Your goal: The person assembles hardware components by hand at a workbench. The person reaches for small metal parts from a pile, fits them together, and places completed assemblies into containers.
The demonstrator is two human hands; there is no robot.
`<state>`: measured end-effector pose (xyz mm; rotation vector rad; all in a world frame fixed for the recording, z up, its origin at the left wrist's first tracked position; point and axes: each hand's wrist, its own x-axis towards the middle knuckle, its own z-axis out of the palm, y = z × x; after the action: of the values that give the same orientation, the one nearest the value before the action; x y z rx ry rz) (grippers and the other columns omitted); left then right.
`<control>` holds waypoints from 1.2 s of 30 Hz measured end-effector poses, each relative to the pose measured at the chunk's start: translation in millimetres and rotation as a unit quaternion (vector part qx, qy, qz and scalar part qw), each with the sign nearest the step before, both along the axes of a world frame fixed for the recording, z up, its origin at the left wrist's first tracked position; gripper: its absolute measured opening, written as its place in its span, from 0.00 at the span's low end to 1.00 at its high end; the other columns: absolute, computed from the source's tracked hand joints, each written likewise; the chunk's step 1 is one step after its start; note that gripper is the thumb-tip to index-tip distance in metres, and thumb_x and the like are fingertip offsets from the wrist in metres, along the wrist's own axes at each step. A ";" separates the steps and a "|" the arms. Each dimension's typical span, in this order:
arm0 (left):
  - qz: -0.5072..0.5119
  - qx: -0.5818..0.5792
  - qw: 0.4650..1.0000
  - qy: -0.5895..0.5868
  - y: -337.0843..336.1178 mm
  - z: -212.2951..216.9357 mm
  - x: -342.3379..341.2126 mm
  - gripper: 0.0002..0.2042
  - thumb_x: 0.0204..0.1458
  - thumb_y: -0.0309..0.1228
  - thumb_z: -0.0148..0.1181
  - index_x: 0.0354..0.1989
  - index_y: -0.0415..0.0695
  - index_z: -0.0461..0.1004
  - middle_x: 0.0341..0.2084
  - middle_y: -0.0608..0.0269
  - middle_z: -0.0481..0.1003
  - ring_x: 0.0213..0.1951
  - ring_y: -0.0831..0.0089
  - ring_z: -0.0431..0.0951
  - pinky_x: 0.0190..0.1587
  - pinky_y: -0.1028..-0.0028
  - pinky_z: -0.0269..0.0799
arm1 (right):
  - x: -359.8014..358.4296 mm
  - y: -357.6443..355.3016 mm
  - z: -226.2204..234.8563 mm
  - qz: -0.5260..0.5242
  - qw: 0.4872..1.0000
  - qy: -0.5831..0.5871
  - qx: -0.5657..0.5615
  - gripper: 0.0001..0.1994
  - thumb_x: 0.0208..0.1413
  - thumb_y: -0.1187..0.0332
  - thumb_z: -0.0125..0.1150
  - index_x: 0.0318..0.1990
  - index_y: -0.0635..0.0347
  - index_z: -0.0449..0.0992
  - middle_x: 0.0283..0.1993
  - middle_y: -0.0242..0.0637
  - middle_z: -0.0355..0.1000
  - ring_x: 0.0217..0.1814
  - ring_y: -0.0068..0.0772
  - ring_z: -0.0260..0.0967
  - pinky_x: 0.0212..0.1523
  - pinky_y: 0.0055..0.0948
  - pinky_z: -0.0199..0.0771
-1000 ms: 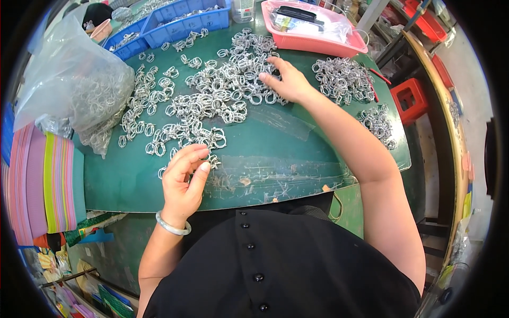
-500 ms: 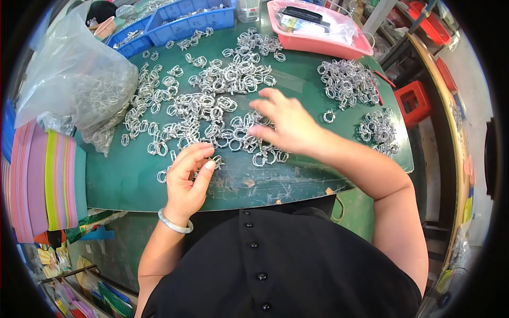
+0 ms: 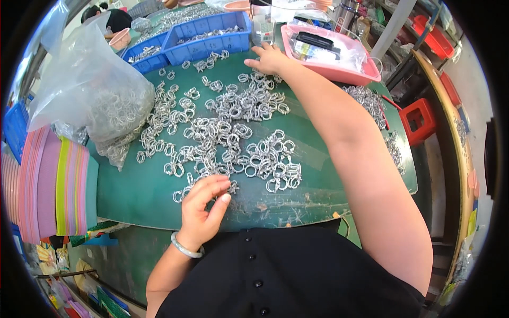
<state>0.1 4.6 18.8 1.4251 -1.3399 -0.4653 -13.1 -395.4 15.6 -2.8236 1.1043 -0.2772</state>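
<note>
Currently, your stock stands thus.

Left hand [image 3: 204, 206]: near the front edge of the green table [image 3: 143, 196], fingers curled inward, fingertips [image 3: 225, 185] touching the nearest metal rings at the edge of the pile. Whether a ring is pinched between them, you cannot tell from this view. A pale bangle [image 3: 185, 246] sits on that wrist.

Right hand [image 3: 270, 58]: stretched to the far side of the table, palm down, fingers spread and flat, closed on nothing visible. It lies just beside the pink tray [image 3: 371, 74] and near the blue bins [image 3: 207, 34].

Metal rings [image 3: 228, 132]: a loose scatter of silver rings across the middle of the table, between your two hands; a denser cluster [image 3: 275, 164] lies to the right of your left hand.

Further rings: a second heap [image 3: 368, 103] on the right, beyond your right forearm.

Clear plastic bag [image 3: 101, 100]: at the left, part-filled with the same rings, mouth slumped onto the table.

Pink tray: holds a black item and clear packets.

Coloured trays [image 3: 47, 185]: stacked on edge at the far left, pink and green.
</note>
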 end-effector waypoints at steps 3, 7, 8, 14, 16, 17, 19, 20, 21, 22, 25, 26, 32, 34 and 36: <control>0.021 0.008 0.999 0.024 5.1 2.4 1.5 0.10 0.44 0.19 0.56 0.38 0.36 0.73 0.39 0.54 0.72 0.35 0.72 0.74 0.37 0.78 0.70 | 4.6 -7.1 -4.8 0.012 0.997 0.051 0.049 0.39 0.46 0.34 0.41 0.62 0.47 0.55 0.66 0.51 0.41 0.67 0.63 0.34 0.64 0.49 0.36; 0.008 -0.001 0.999 0.037 2.8 3.1 4.9 0.11 0.44 0.18 0.56 0.38 0.35 0.72 0.38 0.54 0.72 0.33 0.74 0.74 0.37 0.78 0.70 | 0.6 -14.3 -6.8 -0.020 0.991 0.071 0.113 0.38 0.48 0.36 0.42 0.60 0.53 0.56 0.64 0.50 0.48 0.65 0.55 0.45 0.62 0.45 0.48; 0.003 -0.002 0.999 0.038 1.1 2.9 4.8 0.11 0.44 0.18 0.56 0.38 0.35 0.72 0.38 0.54 0.72 0.33 0.74 0.74 0.37 0.78 0.70 | -3.0 -19.9 -11.2 -0.029 0.989 0.043 0.136 0.37 0.49 0.37 0.42 0.59 0.56 0.58 0.62 0.51 0.52 0.63 0.51 0.51 0.60 0.45 0.51; 0.006 -0.015 0.999 0.035 4.1 3.2 8.2 0.11 0.43 0.17 0.56 0.38 0.35 0.72 0.37 0.54 0.73 0.31 0.74 0.73 0.35 0.79 0.70 | -17.3 44.2 -1.9 -0.086 0.985 0.074 0.132 0.28 0.54 0.46 0.41 0.58 0.52 0.59 0.59 0.43 0.56 0.60 0.53 0.54 0.53 0.56 0.57; -0.026 0.007 0.999 0.033 5.3 3.7 8.5 0.12 0.47 0.17 0.52 0.41 0.35 0.71 0.40 0.53 0.70 0.39 0.72 0.73 0.41 0.77 0.70 | -34.9 61.0 4.9 -0.075 0.983 0.075 0.150 0.28 0.54 0.46 0.41 0.57 0.52 0.60 0.58 0.47 0.57 0.58 0.53 0.57 0.54 0.49 0.59; -0.026 0.007 0.999 0.026 4.8 3.1 8.3 0.11 0.47 0.17 0.53 0.41 0.35 0.71 0.40 0.53 0.70 0.38 0.73 0.73 0.40 0.77 0.70 | -42.8 68.7 7.4 -0.076 0.983 0.077 0.150 0.28 0.54 0.46 0.41 0.57 0.52 0.60 0.58 0.47 0.57 0.58 0.53 0.57 0.54 0.49 0.59; -0.033 0.012 0.999 0.026 4.2 3.1 7.3 0.11 0.47 0.17 0.53 0.41 0.35 0.71 0.40 0.53 0.70 0.37 0.73 0.73 0.40 0.77 0.70 | -59.7 86.1 15.1 -0.035 0.983 0.079 0.164 0.28 0.54 0.46 0.41 0.56 0.54 0.61 0.57 0.51 0.58 0.56 0.53 0.59 0.54 0.42 0.60; -0.036 0.016 0.999 0.023 4.1 3.0 6.8 0.11 0.47 0.17 0.53 0.41 0.35 0.71 0.40 0.53 0.70 0.37 0.73 0.73 0.40 0.77 0.70 | -67.3 97.9 22.8 -0.008 0.986 0.094 0.136 0.28 0.54 0.47 0.43 0.56 0.57 0.61 0.55 0.52 0.61 0.56 0.51 0.59 0.53 0.40 0.62; -0.035 0.018 0.999 0.028 5.0 1.7 5.3 0.11 0.47 0.18 0.53 0.40 0.34 0.71 0.40 0.54 0.70 0.37 0.74 0.72 0.40 0.78 0.70 | -75.1 111.0 33.1 0.010 0.985 0.103 0.138 0.27 0.54 0.48 0.43 0.55 0.59 0.62 0.53 0.52 0.62 0.55 0.50 0.61 0.54 0.40 0.61; -0.036 0.022 0.999 0.029 4.9 1.6 4.7 0.11 0.47 0.18 0.53 0.40 0.34 0.71 0.40 0.54 0.70 0.37 0.74 0.72 0.40 0.78 0.70 | -81.2 119.0 38.3 0.027 0.984 0.111 0.140 0.27 0.54 0.49 0.43 0.54 0.62 0.62 0.52 0.52 0.64 0.54 0.49 0.62 0.54 0.40 0.61; -0.030 0.037 0.999 0.019 3.5 0.3 2.9 0.11 0.48 0.18 0.52 0.41 0.34 0.71 0.40 0.55 0.70 0.36 0.75 0.72 0.40 0.79 0.69 | -96.2 111.7 43.8 0.101 0.972 0.066 0.200 0.24 0.56 0.57 0.45 0.54 0.66 0.61 0.49 0.50 0.66 0.39 0.47 0.71 0.40 0.38 0.72; -0.004 0.007 1.000 0.022 2.9 -2.5 0.9 0.11 0.43 0.18 0.56 0.38 0.35 0.72 0.37 0.55 0.73 0.30 0.75 0.73 0.34 0.79 0.70 | -101.5 119.1 60.1 0.011 0.946 0.066 0.318 0.22 0.56 0.60 0.46 0.55 0.65 0.60 0.43 0.49 0.68 0.38 0.35 0.69 0.34 0.33 0.74; -0.018 0.007 0.999 0.035 5.3 -5.4 -1.4 0.11 0.45 0.18 0.56 0.39 0.36 0.72 0.38 0.54 0.73 0.33 0.73 0.74 0.36 0.77 0.71 | -137.0 106.8 48.6 -0.037 0.934 -0.080 0.345 0.18 0.56 0.70 0.43 0.53 0.65 0.62 0.42 0.43 0.67 0.30 0.27 0.67 0.24 0.26 0.74; -0.012 0.019 0.999 0.035 7.2 -5.0 -1.9 0.11 0.45 0.18 0.56 0.39 0.36 0.72 0.38 0.54 0.72 0.35 0.72 0.74 0.36 0.77 0.72 | -142.5 103.4 50.0 -0.042 0.947 -0.114 0.296 0.16 0.55 0.73 0.41 0.50 0.66 0.66 0.46 0.43 0.67 0.32 0.25 0.69 0.24 0.27 0.74; -0.010 0.024 0.999 0.033 8.4 -3.8 -3.5 0.11 0.45 0.18 0.56 0.39 0.36 0.72 0.38 0.54 0.72 0.35 0.72 0.74 0.36 0.77 0.72 | -150.0 99.3 51.1 -0.037 0.963 -0.109 0.245 0.17 0.50 0.75 0.46 0.50 0.64 0.66 0.47 0.44 0.68 0.36 0.33 0.70 0.33 0.31 0.74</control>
<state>-3.4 13.1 14.9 1.4235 -1.2987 -0.5575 -163.1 -296.2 66.7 -2.2636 1.0561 -0.2685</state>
